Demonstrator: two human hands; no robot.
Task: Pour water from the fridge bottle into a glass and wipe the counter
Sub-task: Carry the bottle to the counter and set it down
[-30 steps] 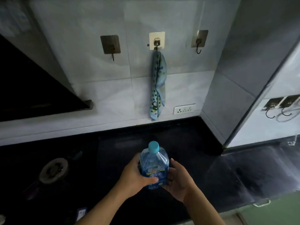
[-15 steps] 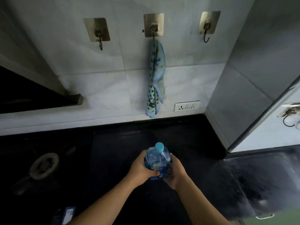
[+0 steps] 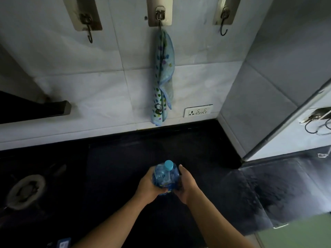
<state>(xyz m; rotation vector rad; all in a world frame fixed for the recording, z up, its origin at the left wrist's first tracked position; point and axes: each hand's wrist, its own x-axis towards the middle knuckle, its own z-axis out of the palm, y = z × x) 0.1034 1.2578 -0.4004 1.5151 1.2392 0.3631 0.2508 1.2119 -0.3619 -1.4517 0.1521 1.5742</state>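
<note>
The capped bottle (image 3: 165, 178) sits clasped between the left hand (image 3: 148, 185) and right hand (image 3: 186, 185), fingers (image 3: 181, 170) of both curled round its sides, over the middle of the dark surface (image 3: 116, 158); whether its base rests there I cannot tell. It looks a thin, water-filled plastic bottle, so likely heavy, squashy and perhaps slick, best held at the labelled waist rather than the cap (image 3: 168, 165). There is open room around it, bounded by the burner (image 3: 25, 190) to the left, the side wall (image 3: 250, 104) to the right, and the back wall where the cloth (image 3: 163, 77) hangs.
</note>
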